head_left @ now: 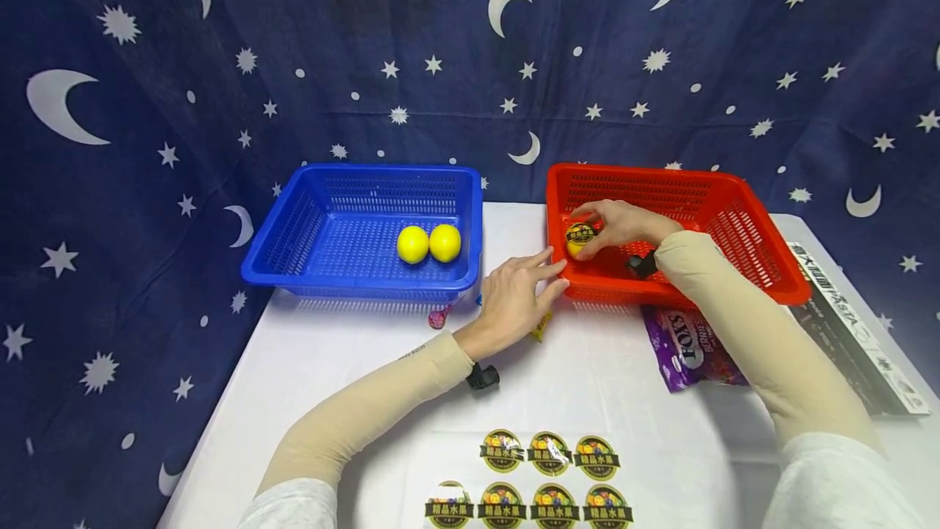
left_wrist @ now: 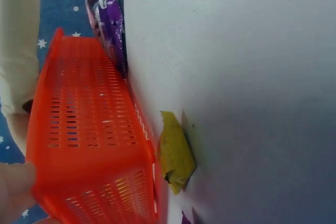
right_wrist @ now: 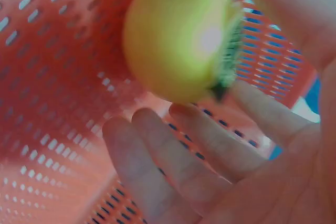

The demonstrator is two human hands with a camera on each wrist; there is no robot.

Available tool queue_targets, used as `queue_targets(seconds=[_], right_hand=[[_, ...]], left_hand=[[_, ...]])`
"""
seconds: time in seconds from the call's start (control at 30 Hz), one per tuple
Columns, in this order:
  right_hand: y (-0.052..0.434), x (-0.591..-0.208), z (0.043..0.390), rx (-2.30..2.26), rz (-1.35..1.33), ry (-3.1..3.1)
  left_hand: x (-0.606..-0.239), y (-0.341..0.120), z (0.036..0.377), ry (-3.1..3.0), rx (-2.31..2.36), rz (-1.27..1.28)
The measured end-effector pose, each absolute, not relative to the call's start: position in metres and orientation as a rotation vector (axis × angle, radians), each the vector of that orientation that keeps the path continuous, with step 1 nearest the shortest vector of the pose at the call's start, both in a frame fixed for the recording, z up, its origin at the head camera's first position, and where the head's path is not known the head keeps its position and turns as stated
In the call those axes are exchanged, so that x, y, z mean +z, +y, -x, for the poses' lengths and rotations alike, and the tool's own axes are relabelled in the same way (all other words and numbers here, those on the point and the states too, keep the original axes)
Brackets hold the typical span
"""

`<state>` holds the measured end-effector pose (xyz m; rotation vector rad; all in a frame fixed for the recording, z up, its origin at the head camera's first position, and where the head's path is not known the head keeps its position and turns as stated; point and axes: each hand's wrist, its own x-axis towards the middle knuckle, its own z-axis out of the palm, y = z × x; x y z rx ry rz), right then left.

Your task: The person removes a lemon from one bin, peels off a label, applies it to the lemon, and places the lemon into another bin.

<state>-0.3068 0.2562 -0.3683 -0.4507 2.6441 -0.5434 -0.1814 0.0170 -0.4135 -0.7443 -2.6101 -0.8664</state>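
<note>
Inside the red basket (head_left: pixel 764 223), near its left end, is a round yellow lemon-like fruit (right_wrist: pixel 173 40) with a black-and-gold label on it. My right hand (head_left: pixel 624 223) reaches around this fruit. In the right wrist view its fingers (right_wrist: pixel 173 156) are fairly straight and spread beside the fruit, and a gap shows between thumb and fruit. My left hand (head_left: pixel 510 300) touches the red basket's front left corner with extended fingers. Two more yellow fruits (head_left: pixel 413 245) lie side by side in the blue basket (head_left: pixel 360 282), with no label visible on them.
A sheet of round labels (head_left: pixel 503 504) lies at the table's front. A yellow wrapped sweet (left_wrist: pixel 176 153) and a pink one (head_left: pixel 438 317) lie near the left hand. A purple sweets bag (head_left: pixel 686 349) and a pasta box (head_left: pixel 859 333) are at right. A starry curtain (head_left: pixel 441 23) hangs behind.
</note>
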Motion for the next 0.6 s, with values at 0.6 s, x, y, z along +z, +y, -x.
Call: queue_targets(seconds=[0.6], right_hand=[[0.195, -0.338, 0.209, -0.897, 0.826, 2.937]], left_hand=[[-0.368, -0.08, 0.169, -2.391, -0.86, 0.825]])
